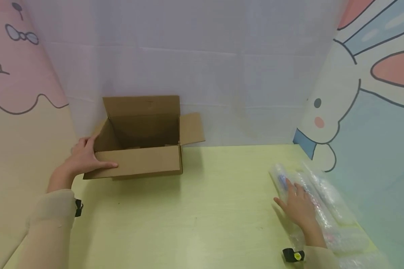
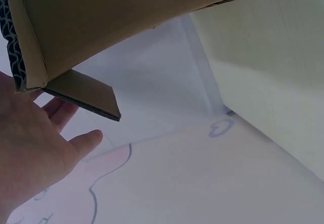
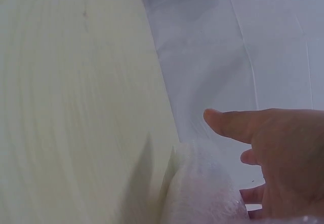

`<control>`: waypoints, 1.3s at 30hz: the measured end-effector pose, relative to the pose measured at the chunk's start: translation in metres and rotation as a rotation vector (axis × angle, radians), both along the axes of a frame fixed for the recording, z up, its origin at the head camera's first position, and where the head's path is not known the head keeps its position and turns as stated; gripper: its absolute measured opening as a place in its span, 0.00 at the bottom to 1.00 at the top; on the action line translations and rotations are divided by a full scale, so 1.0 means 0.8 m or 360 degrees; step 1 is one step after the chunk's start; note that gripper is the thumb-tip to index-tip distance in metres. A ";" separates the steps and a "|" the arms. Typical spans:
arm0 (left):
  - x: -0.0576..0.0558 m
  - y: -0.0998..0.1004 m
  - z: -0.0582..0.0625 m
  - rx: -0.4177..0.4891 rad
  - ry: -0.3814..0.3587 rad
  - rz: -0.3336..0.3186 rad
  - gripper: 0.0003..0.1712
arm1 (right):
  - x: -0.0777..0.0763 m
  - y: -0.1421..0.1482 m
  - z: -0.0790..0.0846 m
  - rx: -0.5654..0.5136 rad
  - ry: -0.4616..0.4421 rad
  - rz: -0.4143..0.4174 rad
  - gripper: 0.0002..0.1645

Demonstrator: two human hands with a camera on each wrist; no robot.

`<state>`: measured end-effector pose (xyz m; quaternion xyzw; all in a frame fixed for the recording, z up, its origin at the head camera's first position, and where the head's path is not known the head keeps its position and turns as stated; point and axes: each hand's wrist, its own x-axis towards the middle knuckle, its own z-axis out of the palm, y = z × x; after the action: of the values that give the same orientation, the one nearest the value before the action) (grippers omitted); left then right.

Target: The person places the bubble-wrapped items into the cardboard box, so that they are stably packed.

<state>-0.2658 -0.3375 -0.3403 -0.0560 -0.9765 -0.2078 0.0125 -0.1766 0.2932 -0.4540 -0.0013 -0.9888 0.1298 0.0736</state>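
Note:
An open cardboard box [image 1: 138, 162] stands at the back left of the table, with its flaps spread. My left hand [image 1: 84, 158] is at the box's near left corner, thumb stretched along the front flap and fingers by the left side. From the left wrist, that hand [image 2: 43, 148] shows its thumb apart from the small side flap [image 2: 88, 95]; some fingers are hidden behind the cardboard. On the right, my right hand [image 1: 299, 205] is over bubble-wrapped packages [image 1: 333, 198], fingers spread. The right wrist view shows its thumb raised above one bubble-wrapped package [image 3: 202, 188].
A pale yellow-green table [image 1: 222, 209] lies between box and packages. Behind it hangs a white sheet [image 1: 242, 93]. Printed panels with cartoon figures rise at the left [image 1: 23, 142] and right [image 1: 383, 149]. More bubble wrap [image 1: 363, 259] lies along the near right edge.

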 end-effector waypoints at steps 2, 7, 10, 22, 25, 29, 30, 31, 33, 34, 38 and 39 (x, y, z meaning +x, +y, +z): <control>0.000 0.009 -0.002 -0.0010 0.0010 -0.0015 0.78 | 0.001 0.001 0.000 -0.0004 0.0011 0.0006 0.50; 0.008 0.035 -0.004 0.0003 -0.0001 -0.0046 0.79 | 0.003 0.001 -0.002 -0.0026 0.0021 0.0020 0.51; 0.018 0.055 -0.005 0.0023 0.0026 -0.0058 0.80 | 0.002 0.001 -0.004 -0.0021 0.0011 0.0025 0.51; 0.054 0.122 -0.011 0.0031 0.0179 -0.0086 0.82 | 0.005 0.003 -0.005 0.0027 0.0086 0.0075 0.50; 0.061 0.133 -0.013 0.0009 0.0222 -0.0070 0.83 | 0.005 0.002 -0.003 0.0030 0.0082 0.0071 0.49; 0.074 0.148 -0.014 -0.0029 0.0274 -0.0055 0.83 | 0.004 0.000 -0.002 0.0029 0.0054 0.0065 0.49; 0.077 0.152 -0.015 -0.0041 0.0286 -0.0053 0.82 | 0.004 0.000 -0.001 0.0029 0.0048 0.0064 0.49; 0.081 0.156 -0.015 -0.0048 0.0298 -0.0055 0.82 | 0.004 0.000 -0.001 0.0029 0.0042 0.0063 0.49; 0.087 0.165 -0.014 -0.0063 0.0307 -0.0054 0.81 | 0.004 0.000 -0.001 0.0031 0.0033 0.0064 0.49; 0.090 0.168 -0.014 -0.0067 0.0313 -0.0053 0.80 | 0.004 0.000 -0.001 0.0028 0.0028 0.0066 0.49; 0.099 0.182 -0.013 -0.0070 0.0320 -0.0051 0.79 | 0.006 0.000 -0.001 0.0022 0.0002 0.0078 0.48; 0.101 0.185 -0.013 -0.0073 0.0323 -0.0046 0.79 | 0.006 0.000 0.000 0.0025 -0.0003 0.0082 0.48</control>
<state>-0.1853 -0.1898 -0.3510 -0.0912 -0.9738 -0.1789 0.1071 -0.1716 0.2930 -0.4540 0.0246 -0.9896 0.1241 0.0692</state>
